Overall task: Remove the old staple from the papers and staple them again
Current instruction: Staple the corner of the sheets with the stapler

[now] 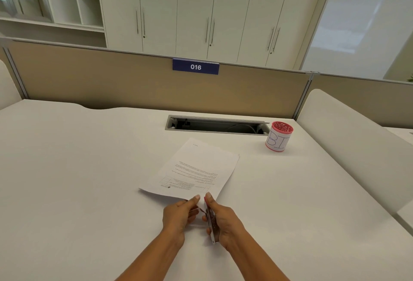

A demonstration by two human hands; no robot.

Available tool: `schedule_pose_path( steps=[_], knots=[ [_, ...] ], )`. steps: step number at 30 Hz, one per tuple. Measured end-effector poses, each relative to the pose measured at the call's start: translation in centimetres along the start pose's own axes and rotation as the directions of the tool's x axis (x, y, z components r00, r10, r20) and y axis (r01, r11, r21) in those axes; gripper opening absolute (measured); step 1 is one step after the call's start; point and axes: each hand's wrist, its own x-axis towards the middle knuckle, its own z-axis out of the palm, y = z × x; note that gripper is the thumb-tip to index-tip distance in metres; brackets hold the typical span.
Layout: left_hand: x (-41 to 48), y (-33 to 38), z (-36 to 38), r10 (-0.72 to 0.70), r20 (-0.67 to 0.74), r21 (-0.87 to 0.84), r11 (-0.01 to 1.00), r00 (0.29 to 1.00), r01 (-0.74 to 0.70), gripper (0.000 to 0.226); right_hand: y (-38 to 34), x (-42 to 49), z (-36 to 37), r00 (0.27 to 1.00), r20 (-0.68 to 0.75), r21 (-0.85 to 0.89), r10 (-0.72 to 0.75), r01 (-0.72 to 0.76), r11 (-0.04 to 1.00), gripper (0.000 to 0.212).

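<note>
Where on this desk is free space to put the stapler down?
The desk is bare left of the papers, and right of them in front of the pink cup. It is crowded at the papers' near corner, where left hand and right hand with the stapler meet.

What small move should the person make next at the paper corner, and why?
Probably bring the stapler's front end onto the near corner of the papers. The left hand pinches that corner, and the right hand grips the stapler right beside it, tip towards the corner. Whether the old staple is out is too small to tell.
</note>
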Motion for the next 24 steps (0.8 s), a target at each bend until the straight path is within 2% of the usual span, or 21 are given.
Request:
schedule_pose_path(
  steps=[6,24],
  knots=[
    [0.01,-0.03,0.15,0.039,0.006,0.049,0.998,0.999,-0.040,0.007,0.10,-0.06,0.14,1.000,0.002,0.047,-0.003,0.002,0.999,0.037],
    [-0.20,0.43,-0.10,-0.018,0.024,-0.020,1.000,1.000,0.018,0.006,0.41,0.41,0.24,1.000,-0.004,0.056,-0.001,0.001,0.998,0.039]
  ],
)
